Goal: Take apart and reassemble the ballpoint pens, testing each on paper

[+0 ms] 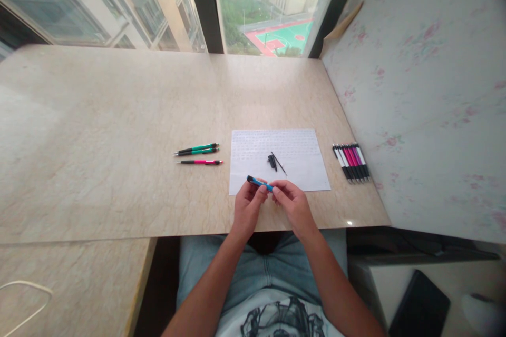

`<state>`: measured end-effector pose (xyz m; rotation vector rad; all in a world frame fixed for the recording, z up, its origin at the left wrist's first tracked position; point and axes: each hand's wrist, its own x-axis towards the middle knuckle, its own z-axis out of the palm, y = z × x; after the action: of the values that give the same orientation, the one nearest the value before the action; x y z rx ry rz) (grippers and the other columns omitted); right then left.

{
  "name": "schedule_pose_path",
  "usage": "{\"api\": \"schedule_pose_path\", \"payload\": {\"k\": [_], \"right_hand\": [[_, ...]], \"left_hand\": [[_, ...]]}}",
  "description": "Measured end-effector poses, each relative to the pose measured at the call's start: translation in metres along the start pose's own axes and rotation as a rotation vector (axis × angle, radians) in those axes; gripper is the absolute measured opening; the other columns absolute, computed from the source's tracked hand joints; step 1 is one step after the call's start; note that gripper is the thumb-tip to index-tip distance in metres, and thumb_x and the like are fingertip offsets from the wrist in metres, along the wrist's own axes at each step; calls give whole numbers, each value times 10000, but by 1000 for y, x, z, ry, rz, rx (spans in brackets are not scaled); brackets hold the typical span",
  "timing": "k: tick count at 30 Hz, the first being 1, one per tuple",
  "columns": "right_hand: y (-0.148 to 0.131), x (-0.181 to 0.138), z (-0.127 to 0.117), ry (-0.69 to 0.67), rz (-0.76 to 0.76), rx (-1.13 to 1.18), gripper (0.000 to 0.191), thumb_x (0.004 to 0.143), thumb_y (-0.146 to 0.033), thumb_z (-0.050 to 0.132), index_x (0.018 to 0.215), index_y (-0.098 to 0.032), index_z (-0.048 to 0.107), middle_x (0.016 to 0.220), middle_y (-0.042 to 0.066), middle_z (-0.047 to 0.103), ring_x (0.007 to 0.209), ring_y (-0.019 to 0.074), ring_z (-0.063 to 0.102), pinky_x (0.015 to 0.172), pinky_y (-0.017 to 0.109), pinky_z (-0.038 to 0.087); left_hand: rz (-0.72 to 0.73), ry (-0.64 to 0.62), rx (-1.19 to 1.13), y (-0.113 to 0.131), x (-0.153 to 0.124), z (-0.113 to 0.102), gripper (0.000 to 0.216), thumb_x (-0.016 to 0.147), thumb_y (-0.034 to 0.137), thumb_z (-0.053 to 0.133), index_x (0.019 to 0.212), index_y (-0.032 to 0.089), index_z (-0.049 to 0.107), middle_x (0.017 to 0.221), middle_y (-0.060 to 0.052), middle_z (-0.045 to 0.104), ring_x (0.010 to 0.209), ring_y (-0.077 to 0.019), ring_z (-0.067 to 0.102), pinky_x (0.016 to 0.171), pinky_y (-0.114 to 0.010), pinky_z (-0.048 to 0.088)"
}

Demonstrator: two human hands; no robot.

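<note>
A blue pen barrel (260, 183) with a black end is held just above the near edge of a sheet of paper (245, 168) with faint lines of writing. My left hand (249, 204) pinches it along its left part, thumb on top. At its right end, the fingers of my right hand (290, 201) are closed on it too; the fingertips partly hide that end. Beyond my hands, small black pen parts (272, 162) and a thin dark refill (279, 164) lie on the paper.
Left of the paper lie green-and-black pens (197, 149) and a pink-and-black pen (200, 162). Several white, pink and purple pens (351, 163) form a row on the right, near the floral wall (427, 89). Windows stand behind the marble-patterned table (118, 131).
</note>
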<state>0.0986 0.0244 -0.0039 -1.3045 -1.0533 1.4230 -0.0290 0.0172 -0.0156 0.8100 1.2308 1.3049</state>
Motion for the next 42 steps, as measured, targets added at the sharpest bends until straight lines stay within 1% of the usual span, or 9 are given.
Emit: {"api": "schedule_pose_path", "payload": {"k": [7,11,16,20,26,31,35,38,42], "right_hand": [[0,-4,-3,-67,-104,-163,178,865,-341,621,964,-204,679,920,58,715,815,189,665,700,298,534],[1,-6,-5,-80,-156,-276,178,864,-351,639,951,-199,677,917,63,713,811,192,670,692,298,541],[1,2,-18,129,-209,-417,205,873,-370,613,944,-192,686,886,70,716,793,203,665,674,309,531],[-1,22,-40,359,-306,-788,228,882,-354,564,926,-171,693,847,80,703,733,208,615,683,342,482],[0,49,-54,403,-411,-1101,203,889,-307,551,908,-182,709,846,98,683,856,256,563,778,372,425],[-4,44,-47,388,-428,-958,242,914,-351,539,994,-176,686,816,76,653,733,212,538,715,343,415],[-7,21,-33,282,-385,-649,296,961,-391,476,795,-199,628,718,29,620,648,170,534,640,300,405],[0,4,-19,147,-322,-440,374,982,-396,442,671,-213,537,578,-22,515,555,140,489,572,273,372],[12,-4,-8,53,-292,-427,380,972,-382,464,631,-215,485,526,-50,438,494,117,425,525,263,318]], "left_hand": [[31,-12,44,6,1,1,232,797,391,732,890,182,697,829,-40,710,778,-169,641,745,-291,502],[35,-41,81,5,2,1,224,784,382,743,883,184,713,846,-44,721,807,-180,647,768,-299,502],[27,-31,88,3,2,1,260,785,385,743,962,195,719,812,-29,687,749,-152,609,715,-272,486],[-9,-35,83,6,1,2,251,800,390,728,947,188,711,811,-32,675,735,-146,590,680,-260,469],[-19,-46,82,8,0,3,227,806,380,722,922,186,706,790,-18,664,715,-135,579,673,-252,455],[-5,-72,93,5,1,1,233,831,385,692,948,185,700,787,-24,663,720,-141,588,672,-255,464],[17,-106,142,3,1,0,240,864,402,649,954,184,691,790,-32,669,730,-152,600,669,-258,469],[66,-147,217,4,-1,2,236,901,403,596,894,181,675,770,-31,669,718,-154,601,668,-261,466],[136,-179,330,5,-2,4,242,914,389,573,818,180,649,744,-26,654,696,-155,587,657,-263,453]]}}
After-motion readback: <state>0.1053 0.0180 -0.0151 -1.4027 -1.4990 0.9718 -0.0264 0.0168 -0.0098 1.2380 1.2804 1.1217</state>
